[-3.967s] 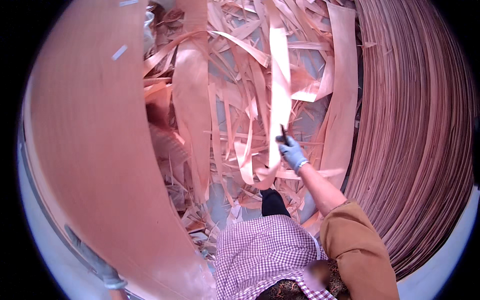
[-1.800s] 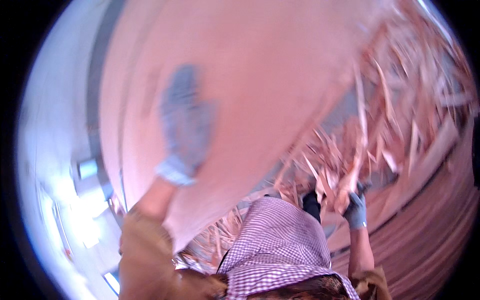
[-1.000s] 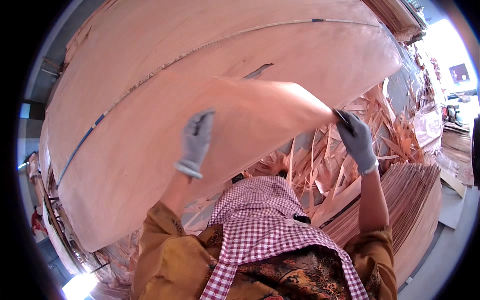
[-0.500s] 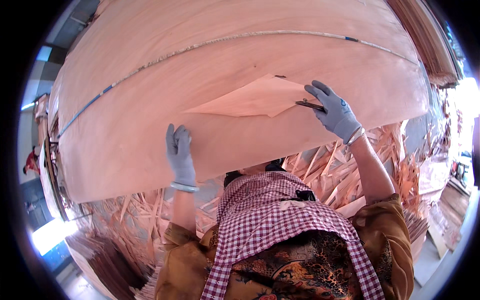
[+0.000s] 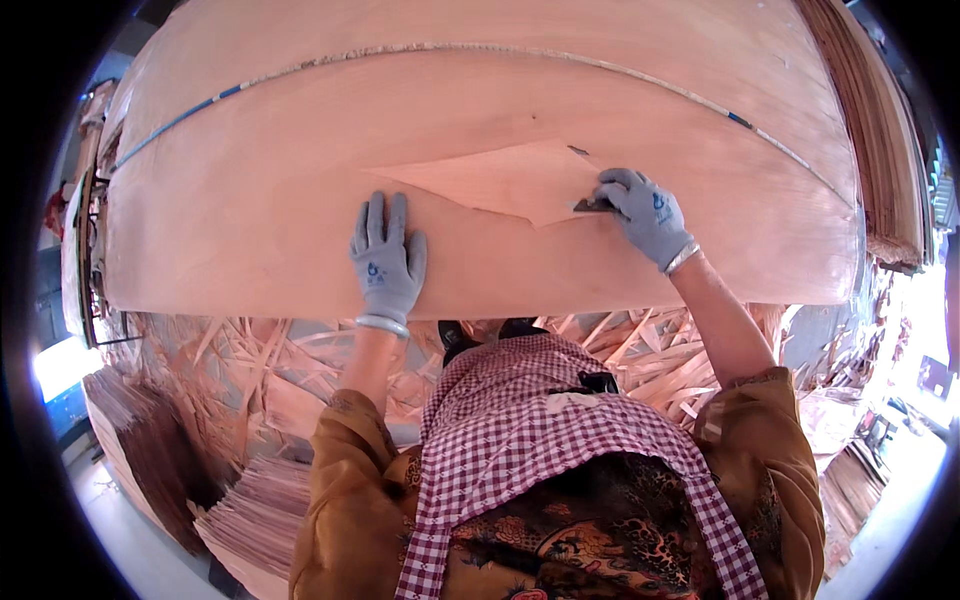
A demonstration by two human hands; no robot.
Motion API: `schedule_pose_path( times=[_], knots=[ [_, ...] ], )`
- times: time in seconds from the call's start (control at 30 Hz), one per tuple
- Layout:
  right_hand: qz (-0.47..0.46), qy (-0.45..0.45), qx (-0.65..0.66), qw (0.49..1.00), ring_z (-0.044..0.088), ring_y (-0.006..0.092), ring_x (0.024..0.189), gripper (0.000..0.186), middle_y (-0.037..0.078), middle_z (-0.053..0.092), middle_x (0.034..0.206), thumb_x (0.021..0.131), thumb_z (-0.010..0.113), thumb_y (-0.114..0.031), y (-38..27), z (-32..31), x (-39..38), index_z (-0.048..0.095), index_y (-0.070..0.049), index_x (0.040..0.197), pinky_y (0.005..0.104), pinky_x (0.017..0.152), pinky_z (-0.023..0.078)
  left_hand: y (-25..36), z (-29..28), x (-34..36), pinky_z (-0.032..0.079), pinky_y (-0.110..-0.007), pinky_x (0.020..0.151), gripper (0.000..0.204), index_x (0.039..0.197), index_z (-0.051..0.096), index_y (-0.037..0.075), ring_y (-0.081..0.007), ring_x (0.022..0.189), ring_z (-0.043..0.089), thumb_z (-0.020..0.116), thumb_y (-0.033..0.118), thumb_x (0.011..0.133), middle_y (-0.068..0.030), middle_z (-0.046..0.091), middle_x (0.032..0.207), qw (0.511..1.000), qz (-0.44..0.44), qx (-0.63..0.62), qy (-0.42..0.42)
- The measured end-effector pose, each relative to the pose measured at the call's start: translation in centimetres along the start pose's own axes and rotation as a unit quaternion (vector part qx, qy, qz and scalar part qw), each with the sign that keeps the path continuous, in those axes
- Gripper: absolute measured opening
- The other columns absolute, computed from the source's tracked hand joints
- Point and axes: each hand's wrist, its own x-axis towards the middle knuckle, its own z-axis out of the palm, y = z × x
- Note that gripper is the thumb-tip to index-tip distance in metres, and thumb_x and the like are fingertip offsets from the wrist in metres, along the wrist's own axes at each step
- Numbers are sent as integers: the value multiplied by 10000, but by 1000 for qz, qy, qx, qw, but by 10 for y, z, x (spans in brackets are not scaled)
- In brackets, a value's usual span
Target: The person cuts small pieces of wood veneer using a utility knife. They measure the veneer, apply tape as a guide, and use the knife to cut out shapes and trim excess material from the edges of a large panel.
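Left of centre, your empty left hand lies flat, straight-fingered, perhaps steadying the veneer sheet, while your right hand curls around a dark tool.

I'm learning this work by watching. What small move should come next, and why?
Perhaps nudge the patch slightly forward with the right hand: a dark slit shows just past its far edge, uncovered. The right hand, holding a dark tool, is at the patch's right end; the left hand lies flat on the sheet.
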Motion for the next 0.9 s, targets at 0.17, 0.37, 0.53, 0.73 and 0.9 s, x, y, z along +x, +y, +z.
schedule_pose_path(
  times=[0.17, 0.37, 0.53, 0.73, 0.9],
  knots=[
    [65, 26, 110, 991, 561, 345, 997, 269, 158, 580, 1095, 843, 603, -231, -4, -6, 25, 594, -53, 1044, 420, 824, 471, -6, -16, 8, 312, -485, 1036, 536, 1344, 458, 81, -379, 1257, 412, 580, 220, 841, -180, 430, 1383, 997, -4, -78, 17],
    [29, 44, 99, 994, 554, 330, 938, 425, 155, 554, 998, 750, 720, -159, 5, 7, 0, 571, -11, 1119, 391, 798, 476, 25, 0, 31, 165, -561, 1101, 531, 1330, 480, 133, -290, 1330, 342, 495, 403, 873, -88, 421, 1416, 997, 45, -33, -53],
    [80, -39, 82, 993, 572, 252, 819, 291, 123, 562, 904, 753, 701, -91, 5, -1, 23, 588, 4, 1004, 345, 716, 466, 17, 2, 17, 157, -569, 1103, 553, 1333, 479, 155, -260, 1352, 316, 510, 439, 860, -53, 407, 1427, 998, 11, -37, -42],
    [46, -36, 105, 993, 525, 145, 728, 163, 78, 528, 807, 790, 664, -72, 25, -11, 27, 556, 6, 884, 296, 643, 437, 20, 6, 14, 163, -555, 1109, 553, 1332, 476, 160, -252, 1345, 327, 528, 431, 853, -64, 416, 1414, 996, 39, -78, -4],
    [68, -30, 204, 976, 536, 113, 753, 141, 52, 583, 807, 838, 634, -97, 22, -15, 23, 578, -9, 933, 278, 672, 462, 20, -5, 6, 173, -544, 1111, 551, 1315, 491, 124, -252, 1335, 341, 542, 410, 847, -71, 416, 1410, 996, 31, -81, 13]
  ],
)
